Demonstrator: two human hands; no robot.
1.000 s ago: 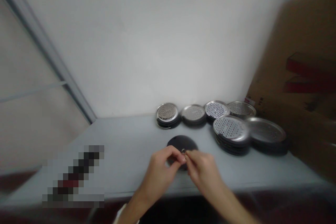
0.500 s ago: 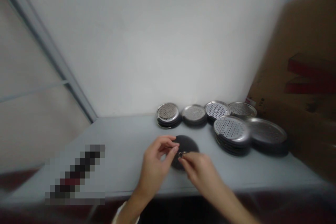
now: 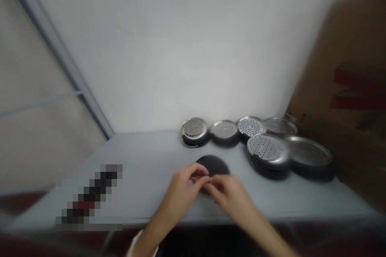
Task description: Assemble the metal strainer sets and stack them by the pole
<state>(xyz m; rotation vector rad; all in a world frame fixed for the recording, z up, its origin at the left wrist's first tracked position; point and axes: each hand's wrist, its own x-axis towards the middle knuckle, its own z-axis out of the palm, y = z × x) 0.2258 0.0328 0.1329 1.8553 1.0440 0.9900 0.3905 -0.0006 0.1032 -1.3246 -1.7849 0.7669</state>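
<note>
My left hand (image 3: 188,184) and my right hand (image 3: 227,190) meet fingertip to fingertip at the front middle of the table. In the right hand's pinch is a small metal ring, now mostly hidden by fingers. The left thumb and fingertips are closed against the same spot; what they grip is too small to make out. Just behind and below the hands lies a black round disc (image 3: 215,164), its front part covered by them.
Stacks of round metal grater plates (image 3: 267,148) with black rims stand at the back and right. A wide metal disc (image 3: 309,151) sits beside a large cardboard box (image 3: 340,48). At left on the grey table (image 3: 144,160) lies a blurred-out dark object (image 3: 90,196).
My left hand has moved right and slightly down, and its fingertips have closed in against those of my right hand. The small ring, visible before, is now mostly covered.
</note>
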